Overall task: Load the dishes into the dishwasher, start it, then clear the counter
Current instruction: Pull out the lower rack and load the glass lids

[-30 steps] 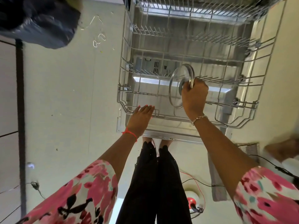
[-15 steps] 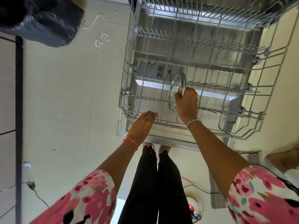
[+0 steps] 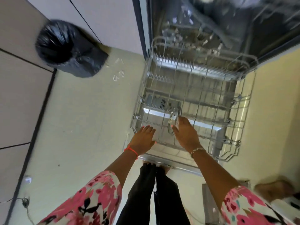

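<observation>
Glass lid (image 3: 174, 118), metal-rimmed, apparently upright on edge in wire rack (image 3: 243, 114)

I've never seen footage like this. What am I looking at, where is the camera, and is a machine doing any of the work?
No robot here. A person wears one camera on the head, so you look down along both arms. The dishwasher stands open, with its lower rack pulled out over the door. The left hand rests flat on the rack's front rim. The right hand is at a glass lid standing on edge in the rack; whether it grips the lid or only touches it is unclear. A bin lined with a black bag stands on the floor to the left.
</observation>
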Available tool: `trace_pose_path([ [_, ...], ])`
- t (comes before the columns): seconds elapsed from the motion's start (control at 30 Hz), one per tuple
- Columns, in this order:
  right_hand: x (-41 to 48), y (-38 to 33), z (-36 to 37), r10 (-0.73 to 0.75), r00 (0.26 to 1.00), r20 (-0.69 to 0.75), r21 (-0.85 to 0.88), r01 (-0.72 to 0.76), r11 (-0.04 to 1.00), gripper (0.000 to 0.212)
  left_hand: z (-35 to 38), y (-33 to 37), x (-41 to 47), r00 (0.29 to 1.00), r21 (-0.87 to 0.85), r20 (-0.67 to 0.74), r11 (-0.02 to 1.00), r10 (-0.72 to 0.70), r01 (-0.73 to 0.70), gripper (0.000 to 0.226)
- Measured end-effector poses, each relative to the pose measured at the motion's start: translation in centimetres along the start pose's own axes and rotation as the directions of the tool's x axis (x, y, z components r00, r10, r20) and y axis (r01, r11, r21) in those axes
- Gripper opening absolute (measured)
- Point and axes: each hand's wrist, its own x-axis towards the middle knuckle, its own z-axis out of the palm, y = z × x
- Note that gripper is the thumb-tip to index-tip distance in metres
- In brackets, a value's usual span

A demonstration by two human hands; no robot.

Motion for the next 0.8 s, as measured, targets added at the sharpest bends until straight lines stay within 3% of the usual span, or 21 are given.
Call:
trace_pose_path([
  [0.17, -5.2, -7.0, -9.1, -0.175, 0.984, -0.037, -0.126, 0.169, 0.978, 0.056, -11.1, -0.2, -8.6, 0.968, -0.017, -0.244, 0.998, -0.063, 0.061, 0.065],
  [0.37, -8.3, -18.0, -18.6, -0.286, 0.943, -0.173, -0.190, 0.253, 0.949, 0.066, -22.6, -4.1, -16.9, 0.815, -0.061, -0.557, 0.986, -0.162, 0.154, 0.071],
  [0.53, -7.0, -27.5, -22.9, -0.370, 0.883, -0.288, -0.257, 0.301, 0.918, 0.069, -30.7, -11.2, -20.7, 0.739, -0.010, -0.658, 0.982, -0.147, 0.187, 0.073],
  [0.8, -2.7, -40.9, -25.9, -0.374, 0.798, -0.473, -0.285, 0.263, 0.922, 0.069, -40.3, -25.2, -25.7, 0.700, 0.064, -0.710, 0.983, -0.074, 0.170, 0.071],
])
